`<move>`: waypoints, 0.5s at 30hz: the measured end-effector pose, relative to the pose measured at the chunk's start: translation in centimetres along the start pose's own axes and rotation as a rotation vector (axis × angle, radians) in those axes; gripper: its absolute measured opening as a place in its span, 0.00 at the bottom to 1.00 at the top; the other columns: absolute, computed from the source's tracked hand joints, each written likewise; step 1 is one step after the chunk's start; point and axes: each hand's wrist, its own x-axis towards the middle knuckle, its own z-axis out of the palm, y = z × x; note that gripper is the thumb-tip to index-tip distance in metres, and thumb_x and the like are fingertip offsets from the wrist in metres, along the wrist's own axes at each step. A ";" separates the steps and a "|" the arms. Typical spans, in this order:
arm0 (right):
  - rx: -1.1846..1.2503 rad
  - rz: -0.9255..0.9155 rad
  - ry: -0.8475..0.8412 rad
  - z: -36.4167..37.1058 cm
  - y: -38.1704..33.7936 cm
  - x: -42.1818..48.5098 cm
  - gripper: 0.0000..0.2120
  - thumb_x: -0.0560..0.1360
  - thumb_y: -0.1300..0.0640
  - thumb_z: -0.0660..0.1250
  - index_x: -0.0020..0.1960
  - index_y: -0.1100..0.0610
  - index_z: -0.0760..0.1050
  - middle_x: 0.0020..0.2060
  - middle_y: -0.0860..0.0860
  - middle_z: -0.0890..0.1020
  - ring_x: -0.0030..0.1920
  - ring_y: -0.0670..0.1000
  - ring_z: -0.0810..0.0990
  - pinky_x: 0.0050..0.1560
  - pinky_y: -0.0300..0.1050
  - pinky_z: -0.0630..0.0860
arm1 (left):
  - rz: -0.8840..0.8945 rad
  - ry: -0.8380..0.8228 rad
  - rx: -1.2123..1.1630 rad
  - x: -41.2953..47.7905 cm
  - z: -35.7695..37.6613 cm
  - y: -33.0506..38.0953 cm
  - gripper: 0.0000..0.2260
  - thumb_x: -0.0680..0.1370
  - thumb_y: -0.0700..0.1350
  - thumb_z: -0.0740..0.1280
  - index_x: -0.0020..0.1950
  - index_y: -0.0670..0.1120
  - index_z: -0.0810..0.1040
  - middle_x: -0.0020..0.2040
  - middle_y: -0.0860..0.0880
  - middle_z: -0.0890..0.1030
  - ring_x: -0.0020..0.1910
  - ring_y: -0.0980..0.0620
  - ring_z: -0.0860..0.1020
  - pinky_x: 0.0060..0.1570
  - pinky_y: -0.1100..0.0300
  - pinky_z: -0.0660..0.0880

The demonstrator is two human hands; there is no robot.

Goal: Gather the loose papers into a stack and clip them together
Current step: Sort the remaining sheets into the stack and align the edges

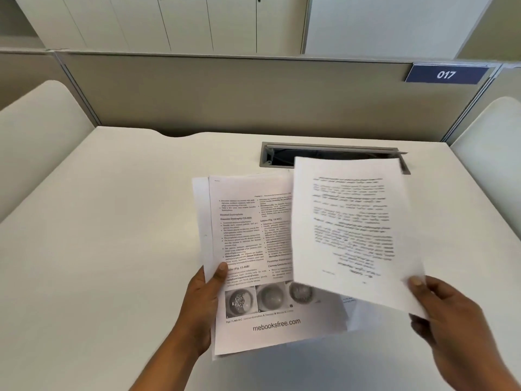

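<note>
1. White, thin paper is in both hands, up off the bench [98, 235].
2. Right hand [448, 314] pinches one sheet [346, 227] at its near corner, thumb on top.
3. Left hand [201, 303] pinches the stack [242, 249] at its left edge.
4. That sheet lies right of the stack and partly over it, long sides pointing away; it likely slides left.
5. No clip shows.

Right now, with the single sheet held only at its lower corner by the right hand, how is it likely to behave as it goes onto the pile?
Probably floppy: the single sheet is pinched at one corner by the right hand and looks motion-blurred. Likely light, so it may flutter. It could slide askew on the stack in the left hand, whose edges already sit uneven.
</note>
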 end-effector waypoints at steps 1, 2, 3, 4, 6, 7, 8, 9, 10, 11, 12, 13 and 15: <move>-0.012 -0.006 -0.019 0.7 0.2 -0.4 0.06 0.78 0.57 0.68 0.46 0.60 0.80 0.28 0.50 0.78 0.29 0.50 0.69 0.33 0.40 0.69 | 0.001 -0.005 0.000 -0.1 0.3 0.0 0.13 0.82 0.46 0.63 0.64 0.45 0.79 0.56 0.41 0.87 0.53 0.37 0.85 0.57 0.39 0.80; -0.028 -0.016 -0.040 1.4 0.4 -0.7 0.06 0.78 0.58 0.68 0.46 0.60 0.81 0.27 0.49 0.79 0.30 0.51 0.70 0.34 0.41 0.68 | 0.004 -0.008 0.002 -0.2 0.6 0.0 0.12 0.82 0.46 0.63 0.63 0.45 0.80 0.55 0.41 0.87 0.52 0.38 0.86 0.54 0.42 0.82; -0.048 -0.033 -0.058 2.0 0.6 -1.1 0.06 0.78 0.58 0.68 0.45 0.60 0.81 0.26 0.48 0.80 0.31 0.51 0.70 0.34 0.43 0.68 | 0.007 -0.012 0.007 -0.3 0.9 -0.1 0.12 0.82 0.46 0.63 0.62 0.45 0.80 0.55 0.42 0.87 0.52 0.38 0.86 0.52 0.45 0.83; -0.070 -0.053 -0.074 2.5 0.7 -1.4 0.06 0.78 0.59 0.68 0.45 0.59 0.81 0.27 0.47 0.81 0.32 0.52 0.71 0.34 0.44 0.68 | 0.009 -0.015 0.014 -0.5 1.2 0.0 0.12 0.82 0.46 0.63 0.63 0.45 0.80 0.55 0.42 0.87 0.52 0.39 0.86 0.52 0.46 0.82; -0.097 -0.089 -0.100 3.3 0.8 -1.8 0.05 0.77 0.59 0.68 0.46 0.58 0.81 0.32 0.49 0.85 0.33 0.52 0.77 0.35 0.45 0.70 | 0.022 -0.030 0.028 -0.9 1.8 0.0 0.12 0.83 0.48 0.62 0.63 0.47 0.80 0.56 0.45 0.87 0.53 0.42 0.86 0.55 0.46 0.81; -0.110 -0.098 -0.113 3.5 0.8 -1.9 0.03 0.77 0.59 0.68 0.47 0.58 0.81 0.37 0.50 0.87 0.36 0.52 0.80 0.36 0.45 0.72 | 0.029 -0.039 0.038 -1.1 2.1 0.1 0.12 0.83 0.49 0.61 0.63 0.49 0.80 0.56 0.47 0.87 0.54 0.44 0.86 0.57 0.46 0.80; -0.129 -0.092 -0.129 3.7 0.8 -1.9 0.03 0.77 0.58 0.69 0.49 0.57 0.80 0.43 0.51 0.87 0.40 0.52 0.82 0.37 0.45 0.73 | 0.034 -0.046 0.044 -1.3 2.4 0.2 0.13 0.83 0.49 0.61 0.63 0.50 0.80 0.56 0.48 0.87 0.55 0.46 0.86 0.58 0.47 0.80; -0.143 -0.076 -0.153 3.9 0.7 -1.8 0.05 0.77 0.56 0.68 0.52 0.55 0.79 0.47 0.50 0.86 0.44 0.52 0.83 0.38 0.45 0.74 | 0.035 -0.051 0.051 -1.4 2.6 0.2 0.13 0.83 0.50 0.61 0.63 0.50 0.80 0.56 0.49 0.87 0.55 0.47 0.86 0.58 0.47 0.80; -0.148 -0.058 -0.181 4.0 0.5 -1.6 0.07 0.77 0.54 0.68 0.55 0.53 0.78 0.50 0.49 0.85 0.47 0.53 0.84 0.38 0.45 0.76 | 0.033 -0.056 0.051 -1.6 2.9 0.3 0.13 0.83 0.50 0.61 0.63 0.50 0.80 0.56 0.50 0.87 0.55 0.48 0.86 0.59 0.47 0.79; -0.150 -0.052 -0.211 4.1 0.3 -1.4 0.09 0.78 0.52 0.67 0.58 0.51 0.78 0.52 0.47 0.85 0.50 0.52 0.84 0.40 0.47 0.77 | 0.022 -0.057 0.054 -1.7 3.0 0.3 0.14 0.83 0.51 0.60 0.64 0.49 0.80 0.56 0.50 0.87 0.56 0.48 0.85 0.61 0.46 0.79; -0.167 -0.057 -0.238 4.2 -0.1 -1.2 0.10 0.78 0.51 0.66 0.59 0.49 0.77 0.53 0.45 0.85 0.52 0.51 0.84 0.44 0.47 0.78 | 0.013 -0.060 0.053 -1.9 3.1 0.3 0.15 0.83 0.53 0.61 0.64 0.50 0.80 0.58 0.50 0.87 0.58 0.48 0.85 0.63 0.45 0.77; -0.185 -0.071 -0.265 4.3 -0.5 -1.0 0.11 0.79 0.50 0.65 0.60 0.48 0.77 0.53 0.44 0.86 0.52 0.49 0.85 0.47 0.48 0.79 | 0.009 -0.059 0.051 -1.9 3.2 0.3 0.16 0.82 0.55 0.61 0.65 0.50 0.80 0.59 0.50 0.86 0.59 0.47 0.84 0.65 0.43 0.76; -0.190 -0.086 -0.318 4.5 -1.4 -0.6 0.11 0.80 0.48 0.63 0.61 0.47 0.78 0.53 0.42 0.86 0.50 0.46 0.85 0.50 0.48 0.79 | -0.008 -0.066 0.036 -2.1 3.4 0.2 0.20 0.79 0.61 0.64 0.66 0.53 0.80 0.63 0.51 0.84 0.63 0.46 0.82 0.67 0.42 0.74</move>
